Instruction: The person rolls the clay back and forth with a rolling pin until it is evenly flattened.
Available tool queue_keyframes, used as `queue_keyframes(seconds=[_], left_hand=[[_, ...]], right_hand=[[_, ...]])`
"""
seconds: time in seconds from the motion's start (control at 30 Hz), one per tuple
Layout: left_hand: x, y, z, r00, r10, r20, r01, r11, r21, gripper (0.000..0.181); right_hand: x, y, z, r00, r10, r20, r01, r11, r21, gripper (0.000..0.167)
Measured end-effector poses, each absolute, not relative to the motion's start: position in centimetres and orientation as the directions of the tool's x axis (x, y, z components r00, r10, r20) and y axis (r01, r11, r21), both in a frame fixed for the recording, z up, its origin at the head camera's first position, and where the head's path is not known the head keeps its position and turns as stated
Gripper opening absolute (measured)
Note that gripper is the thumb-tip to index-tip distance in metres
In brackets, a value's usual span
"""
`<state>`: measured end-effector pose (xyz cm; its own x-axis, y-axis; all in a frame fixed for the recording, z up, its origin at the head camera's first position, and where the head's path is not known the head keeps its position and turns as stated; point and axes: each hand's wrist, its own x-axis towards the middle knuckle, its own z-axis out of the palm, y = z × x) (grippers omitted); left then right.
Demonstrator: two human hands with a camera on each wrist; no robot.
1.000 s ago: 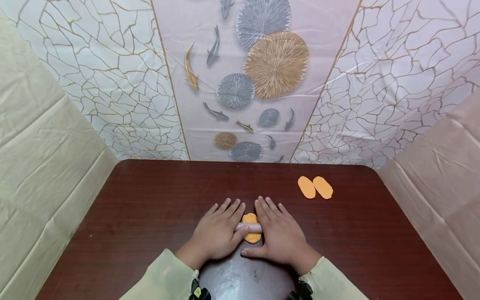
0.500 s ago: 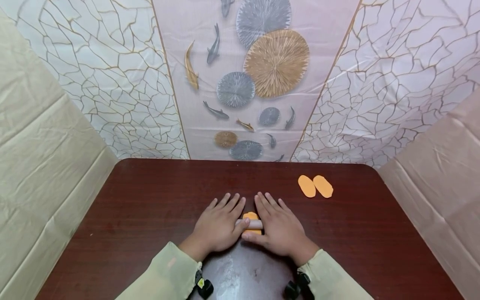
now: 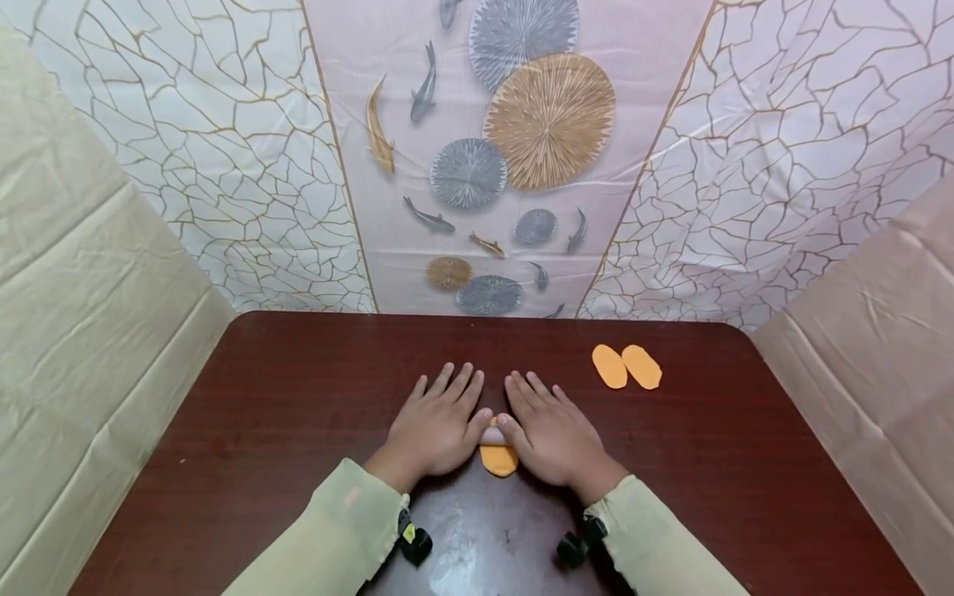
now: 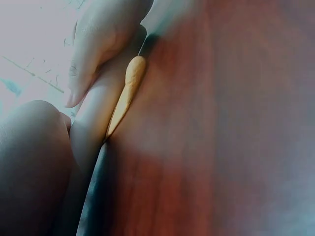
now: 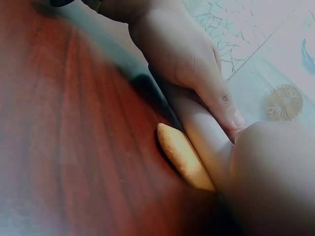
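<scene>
A pale rolling pin (image 3: 492,437) lies crosswise over a flattened oval of orange dough (image 3: 498,462) on the table. Both hands rest flat on the pin, fingers straight and pointing away from the body. The left hand (image 3: 438,429) covers its left part and the right hand (image 3: 555,434) its right part, with the thumbs close together near the middle. Most of the pin is hidden under the palms in the head view. From the right wrist, the dough (image 5: 182,155) shows as a thin slab along the near side of the pin (image 5: 204,125).
Two flat orange ovals (image 3: 609,367) lie side by side at the back right of the dark red-brown table (image 3: 298,381). A patterned cloth (image 3: 477,240) hangs behind the table's far edge. Beige cloth (image 3: 97,331) stands on both sides.
Both hands have slid forward with the rolling pin, away from the body. The thumbs have come closer together, and more of the dough's near end shows.
</scene>
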<state>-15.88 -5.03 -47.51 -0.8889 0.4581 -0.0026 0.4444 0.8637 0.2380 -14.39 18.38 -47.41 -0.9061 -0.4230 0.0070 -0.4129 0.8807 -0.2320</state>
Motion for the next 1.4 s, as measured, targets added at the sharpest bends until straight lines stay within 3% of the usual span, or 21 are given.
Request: queue_keyframes(seconds=[0.7,1.4], left_hand=[[-18.7,-4.7,-47.7,-0.923,0.385,-0.012,0.368,0.889,0.274,0.074],[-21.0,-4.6,-47.2,-0.926,0.355,-0.13,0.299,0.899,0.321,0.078]], right_hand=[[-17.8,18.5,-46.7,-0.908,-0.418,-0.018,-0.402,0.883,-0.242,0.074],[-20.5,18.7,-46.8,-0.906,-0.415,-0.082,-0.384,0.887,-0.257,0.074]])
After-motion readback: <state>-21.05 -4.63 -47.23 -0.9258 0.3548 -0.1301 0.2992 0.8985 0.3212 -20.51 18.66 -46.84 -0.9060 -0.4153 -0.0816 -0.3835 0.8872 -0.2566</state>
